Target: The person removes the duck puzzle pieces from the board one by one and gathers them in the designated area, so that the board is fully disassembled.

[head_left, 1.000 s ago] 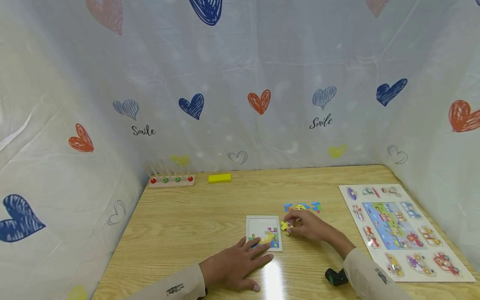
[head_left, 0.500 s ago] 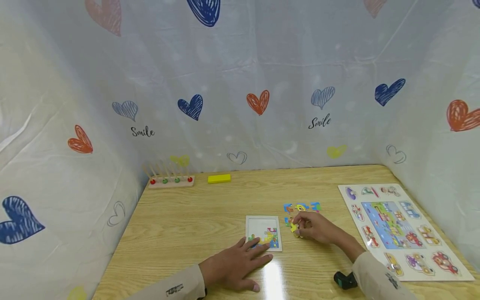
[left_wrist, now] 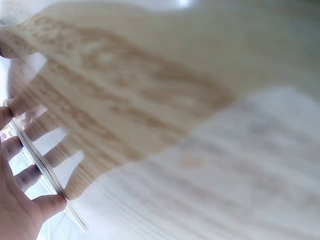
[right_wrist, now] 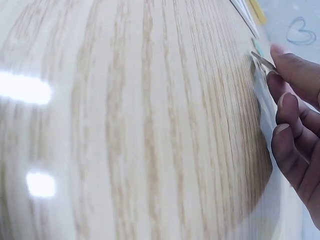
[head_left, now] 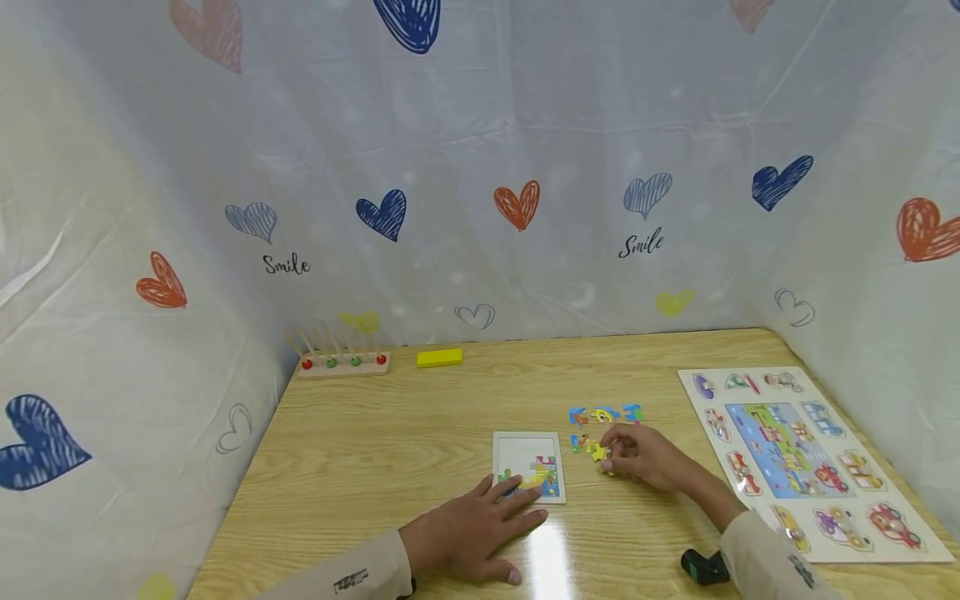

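Note:
A small white-framed jigsaw tray [head_left: 526,434] lies mid-table, its lower part filled with colourful pieces. Spread fingers of my left hand [head_left: 480,531] rest across its lower edge; in the left wrist view they lie over the tray's side [left_wrist: 47,172]. To the tray's right, my right hand [head_left: 648,458] pinches a yellow jigsaw piece [head_left: 599,453] between thumb and fingertips. That piece appears edge-on as a thin sliver [right_wrist: 264,62] in the right wrist view, tilted above the table. Close by lie loose jigsaw pieces, including a blue-and-orange one [head_left: 577,417] and a yellow one [head_left: 604,414].
A large picture puzzle board [head_left: 738,479] covers the right side of the table. At the back left stand a peg rack [head_left: 345,367] with red and green beads and a yellow block [head_left: 439,358]. A patterned curtain [head_left: 450,267] hangs behind the table.
My right hand has moved right, away from the tray, carrying the yellow jigsaw piece over to the loose pieces, and uncovering one of them. My left hand has stayed on the tray.

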A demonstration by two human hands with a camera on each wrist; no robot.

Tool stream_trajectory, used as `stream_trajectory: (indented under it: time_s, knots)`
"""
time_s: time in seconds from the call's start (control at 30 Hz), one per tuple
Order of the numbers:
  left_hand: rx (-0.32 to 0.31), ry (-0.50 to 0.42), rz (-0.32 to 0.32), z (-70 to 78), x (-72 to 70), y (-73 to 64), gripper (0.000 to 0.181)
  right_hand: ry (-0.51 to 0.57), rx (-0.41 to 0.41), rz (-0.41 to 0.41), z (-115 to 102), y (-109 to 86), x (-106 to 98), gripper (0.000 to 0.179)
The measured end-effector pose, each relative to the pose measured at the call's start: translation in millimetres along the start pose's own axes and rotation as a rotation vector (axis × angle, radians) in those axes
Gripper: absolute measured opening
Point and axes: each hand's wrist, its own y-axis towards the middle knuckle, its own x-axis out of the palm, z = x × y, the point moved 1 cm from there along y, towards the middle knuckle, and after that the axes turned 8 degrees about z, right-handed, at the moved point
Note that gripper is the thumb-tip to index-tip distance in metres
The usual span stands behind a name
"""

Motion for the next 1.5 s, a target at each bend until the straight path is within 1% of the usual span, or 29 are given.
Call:
stream_trajectory:
  time_s: [0.3, 0.53, 0.83, 1.0, 1.27, 1.5]
  knots:
    - [0.004, 0.012, 0.003, -0.7, 0.5, -0.5, 0.077, 0.023, 0.024, 0.004, 4.7, -3.3, -10.9, 0.033]
    - [0.012, 0.021, 0.021, -1.1, 2.4, -0.3, 0.076, 0.04, 0.024, 0.01, 2.0, -3.3, -17.0, 0.036]
    - [0.007, 0.016, 0.016, -1.2, 2.4, -0.6, 0.076, 0.022, 0.04, 0.018, 6.2, -1.5, -19.2, 0.036]
    - [0.008, 0.003, 0.014, -1.2, 2.5, -0.7, 0.075, 0.043, 0.053, 0.012, 8.0, -1.7, -19.9, 0.036]
    - [0.016, 0.012, 0.019, -0.3, -0.3, -1.0, 0.075, 0.086, 0.07, -0.001, 9.7, -2.2, -21.1, 0.038]
    - [0.016, 0.011, 0.016, -0.3, 0.5, -0.5, 0.075, 0.049, 0.07, 0.006, 9.3, -1.8, -21.4, 0.038]
